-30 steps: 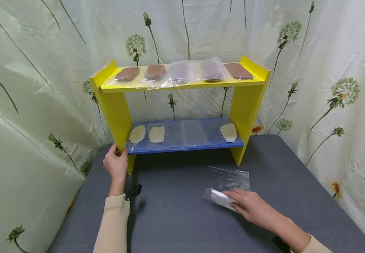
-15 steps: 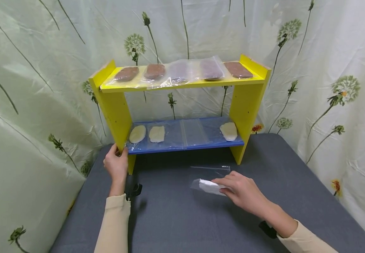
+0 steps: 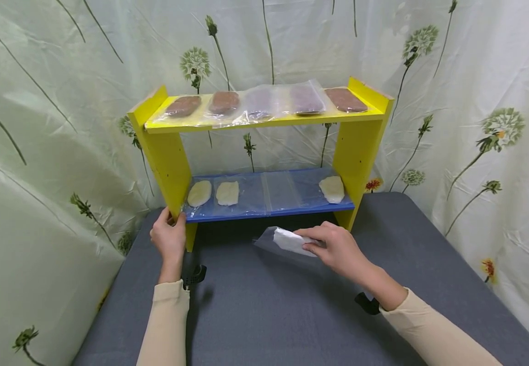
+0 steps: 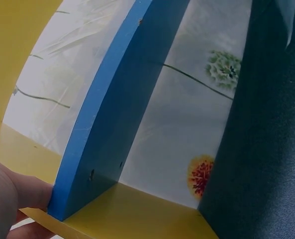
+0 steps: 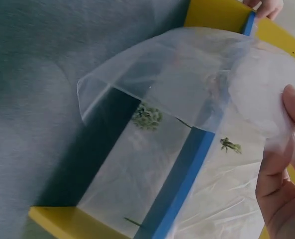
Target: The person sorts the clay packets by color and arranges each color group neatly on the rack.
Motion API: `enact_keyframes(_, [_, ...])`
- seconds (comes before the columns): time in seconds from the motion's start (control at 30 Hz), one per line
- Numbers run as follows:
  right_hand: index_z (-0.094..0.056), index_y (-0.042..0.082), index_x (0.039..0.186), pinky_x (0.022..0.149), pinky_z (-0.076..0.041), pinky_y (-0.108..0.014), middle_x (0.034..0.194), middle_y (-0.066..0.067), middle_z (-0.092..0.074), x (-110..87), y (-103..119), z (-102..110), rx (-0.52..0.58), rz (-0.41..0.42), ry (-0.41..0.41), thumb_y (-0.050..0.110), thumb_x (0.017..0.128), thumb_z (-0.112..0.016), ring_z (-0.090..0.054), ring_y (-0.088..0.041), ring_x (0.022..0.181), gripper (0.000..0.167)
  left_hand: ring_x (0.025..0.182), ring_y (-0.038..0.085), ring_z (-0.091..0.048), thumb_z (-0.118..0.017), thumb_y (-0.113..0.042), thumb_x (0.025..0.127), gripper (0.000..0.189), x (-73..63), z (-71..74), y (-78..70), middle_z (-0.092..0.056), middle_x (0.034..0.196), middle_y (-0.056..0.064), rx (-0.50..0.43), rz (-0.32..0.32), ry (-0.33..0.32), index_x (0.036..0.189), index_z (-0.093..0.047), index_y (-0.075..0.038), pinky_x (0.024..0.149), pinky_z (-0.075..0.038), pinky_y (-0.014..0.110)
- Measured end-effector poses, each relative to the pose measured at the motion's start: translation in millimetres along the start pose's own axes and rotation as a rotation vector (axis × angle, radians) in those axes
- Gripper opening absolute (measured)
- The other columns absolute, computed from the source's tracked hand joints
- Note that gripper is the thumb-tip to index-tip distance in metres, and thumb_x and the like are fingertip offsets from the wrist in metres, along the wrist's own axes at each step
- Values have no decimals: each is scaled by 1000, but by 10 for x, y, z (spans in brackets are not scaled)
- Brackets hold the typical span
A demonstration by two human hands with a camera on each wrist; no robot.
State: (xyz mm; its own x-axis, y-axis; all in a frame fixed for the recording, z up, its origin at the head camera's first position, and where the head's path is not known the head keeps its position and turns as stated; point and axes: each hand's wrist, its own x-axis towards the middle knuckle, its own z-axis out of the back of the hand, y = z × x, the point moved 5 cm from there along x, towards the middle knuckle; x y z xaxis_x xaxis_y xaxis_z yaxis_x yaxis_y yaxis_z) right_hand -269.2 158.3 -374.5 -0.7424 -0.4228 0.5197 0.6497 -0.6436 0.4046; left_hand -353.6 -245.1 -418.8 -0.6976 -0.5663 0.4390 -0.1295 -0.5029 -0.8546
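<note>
A clear zip bag with a flat white patty inside is pinched by my right hand, thumb on one face and fingers on the other. It hangs tilted in front of the blue lower board, a little below its front edge. My left hand holds the yellow left side panel of the shelf unit. In the left wrist view the thumb lies at the end of the blue board, with other fingers partly hidden by the panel. Three pale patties in clear bags lie on the blue board.
Several bagged reddish-brown patties lie in a row on the yellow top board. The unit stands on a grey cloth-covered table. A flower-printed curtain hangs behind and at both sides.
My right hand has lifted the bagged white patty off the near table area, moving it forward and left toward the blue board. My left hand has stayed on the panel.
</note>
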Motion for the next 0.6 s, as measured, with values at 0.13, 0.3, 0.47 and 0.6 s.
enact_keyframes(0.13, [-75, 25, 121, 61, -51, -26, 104, 12, -73, 160, 8, 20, 82, 12, -8, 12, 85, -81, -57, -6, 78, 39, 104, 32, -69, -71, -23, 95, 33, -1, 1, -6, -71, 119, 15, -3, 0, 1, 126, -71, -10, 87, -57, 50])
enact_keyframes(0.3, [-74, 19, 123, 63, -56, -25, 110, 5, -74, 345, 0, 50, 206, -13, -28, 8, 86, -79, -65, -6, 79, 38, 104, 32, -70, -72, -23, 95, 34, 10, 6, -7, -71, 118, 15, -7, -13, 0, 126, -71, -10, 87, -57, 50])
enact_keyframes(0.47, [-73, 17, 124, 59, -56, -28, 104, 2, -74, 522, -52, 81, 261, -65, -57, 10, 89, -77, -66, -12, 73, 35, 105, 32, -69, -72, -23, 95, 35, 12, 6, 6, -71, 119, 15, -5, -8, 2, 127, -70, -10, 87, -57, 50])
enact_keyframes(0.6, [-71, 16, 126, 60, -57, -29, 98, 1, -74, 651, -127, 110, 272, -88, -87, 13, 91, -76, -67, -16, 69, 35, 104, 32, -70, -72, -22, 94, 34, 9, 4, 13, -71, 118, 15, -1, -21, 1, 126, -71, -10, 87, -57, 50])
